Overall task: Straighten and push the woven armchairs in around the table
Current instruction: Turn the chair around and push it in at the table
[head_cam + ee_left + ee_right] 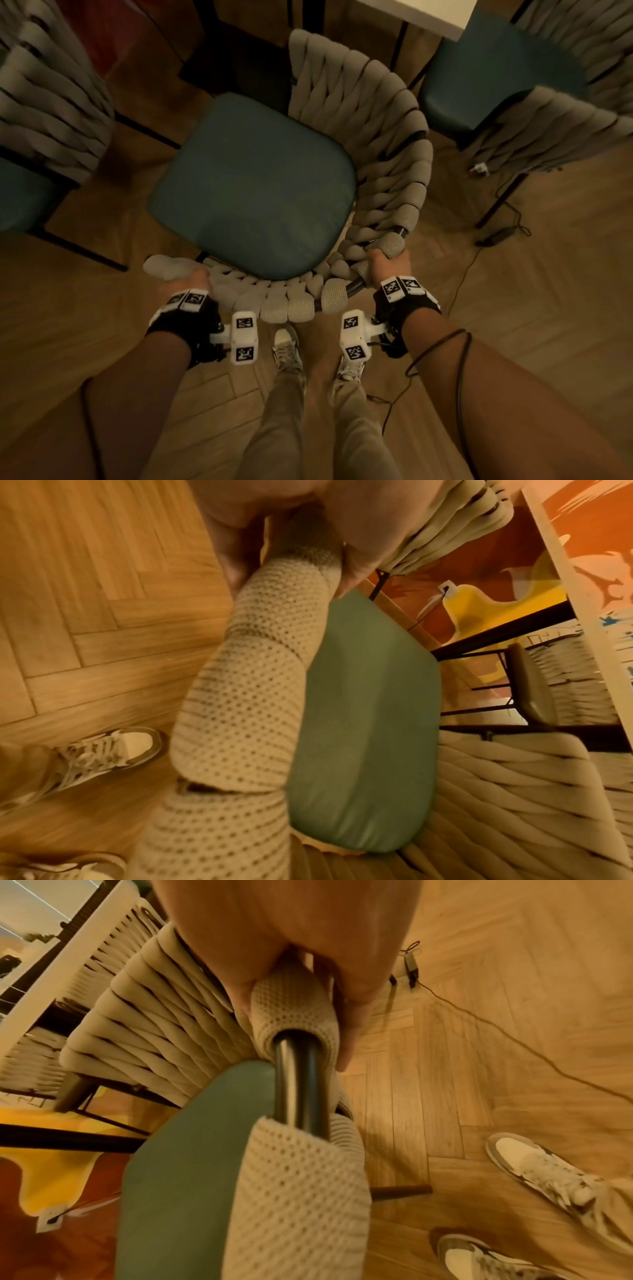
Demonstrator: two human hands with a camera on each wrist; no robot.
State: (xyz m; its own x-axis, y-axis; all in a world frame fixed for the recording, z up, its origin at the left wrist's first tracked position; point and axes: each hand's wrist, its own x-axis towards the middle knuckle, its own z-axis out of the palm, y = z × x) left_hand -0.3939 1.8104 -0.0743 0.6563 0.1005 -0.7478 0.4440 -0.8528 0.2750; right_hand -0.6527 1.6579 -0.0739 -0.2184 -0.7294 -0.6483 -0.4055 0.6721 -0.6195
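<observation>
A woven armchair with a teal seat cushion stands right in front of me, turned at an angle to the white table at the top. My left hand grips the left end of its curved, woven back rail. My right hand grips the rail on the right, where the dark metal tube shows between the knitted wraps. In the wrist views, fingers and thumb curl round the padded rail on both sides.
A second woven armchair stands at the right by the table, a third at the left. A dark cable and a small adapter lie on the parquet floor at the right. My feet are just behind the chair.
</observation>
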